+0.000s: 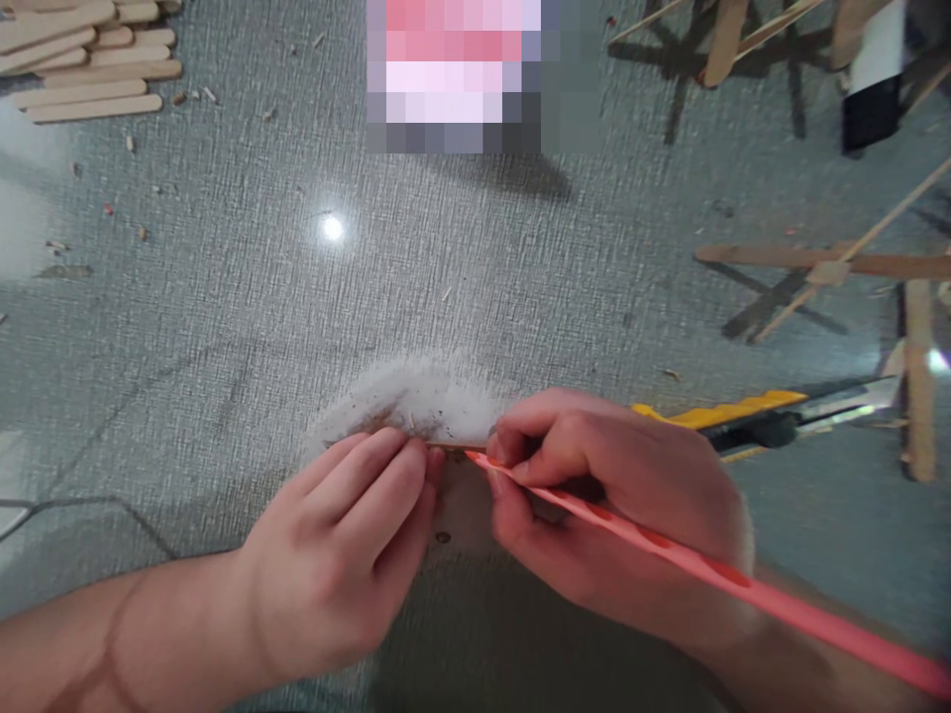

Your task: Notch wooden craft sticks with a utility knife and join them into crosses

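Low in the middle, my left hand [357, 545] is closed with its fingertips pinching a thin wooden stick [457, 447], seen almost edge-on. My right hand [616, 505] grips a coral-pink pencil [698, 564] with darker oval dimples along its shaft. The pencil's tip rests at the stick, between my two hands. Part of the stick is hidden behind my fingers. A yellow and black utility knife [758, 426] with its blade out lies just beyond my right hand.
Popsicle sticks [89, 59] are piled at the upper left. Glued stick frames [788, 259] stand along the right, near a white and black object [877, 79]. A blurred-out pink and white item [453, 69] stands at the top. Wood scraps dot the grey textured table [223, 277].
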A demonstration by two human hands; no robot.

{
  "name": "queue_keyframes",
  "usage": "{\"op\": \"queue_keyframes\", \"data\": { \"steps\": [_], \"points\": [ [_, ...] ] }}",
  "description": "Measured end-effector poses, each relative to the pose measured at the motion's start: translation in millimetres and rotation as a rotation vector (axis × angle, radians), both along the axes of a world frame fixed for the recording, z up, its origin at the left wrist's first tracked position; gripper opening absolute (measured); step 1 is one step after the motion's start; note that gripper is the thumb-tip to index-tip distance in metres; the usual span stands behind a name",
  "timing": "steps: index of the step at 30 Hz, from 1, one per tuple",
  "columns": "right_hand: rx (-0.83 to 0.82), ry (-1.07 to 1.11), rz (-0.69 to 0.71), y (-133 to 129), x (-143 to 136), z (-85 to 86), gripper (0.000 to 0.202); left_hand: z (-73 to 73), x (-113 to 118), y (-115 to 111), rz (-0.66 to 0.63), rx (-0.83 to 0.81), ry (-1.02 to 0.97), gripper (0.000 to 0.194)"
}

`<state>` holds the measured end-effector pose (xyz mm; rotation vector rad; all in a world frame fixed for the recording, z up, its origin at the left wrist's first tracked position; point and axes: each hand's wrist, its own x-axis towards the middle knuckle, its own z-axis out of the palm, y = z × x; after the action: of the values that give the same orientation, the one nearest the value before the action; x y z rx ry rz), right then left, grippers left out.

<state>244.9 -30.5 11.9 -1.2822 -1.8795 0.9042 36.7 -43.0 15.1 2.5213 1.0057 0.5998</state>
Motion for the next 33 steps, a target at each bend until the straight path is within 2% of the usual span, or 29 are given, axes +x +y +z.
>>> {"op": "queue_keyframes", "data": {
  "steps": [10, 19, 33],
  "points": [
    [-0.014, 0.005, 0.002, 0.9, 0.3, 0.0, 0.026, 1.3, 2.3, 1.6, 0.015, -0.023, -0.030, 0.013],
    [-0.010, 0.015, -0.008, 0.5, 0.4, 0.0, 0.025, 1.9, -0.2, 0.3, 0.000, 0.039, 0.027, 0.012],
    [0.012, -0.003, 0.000, 1.9, -0.4, -0.1, 0.024, 1.3, 0.6, 1.1, -0.010, 0.036, 0.029, 0.013]
  ]
}}
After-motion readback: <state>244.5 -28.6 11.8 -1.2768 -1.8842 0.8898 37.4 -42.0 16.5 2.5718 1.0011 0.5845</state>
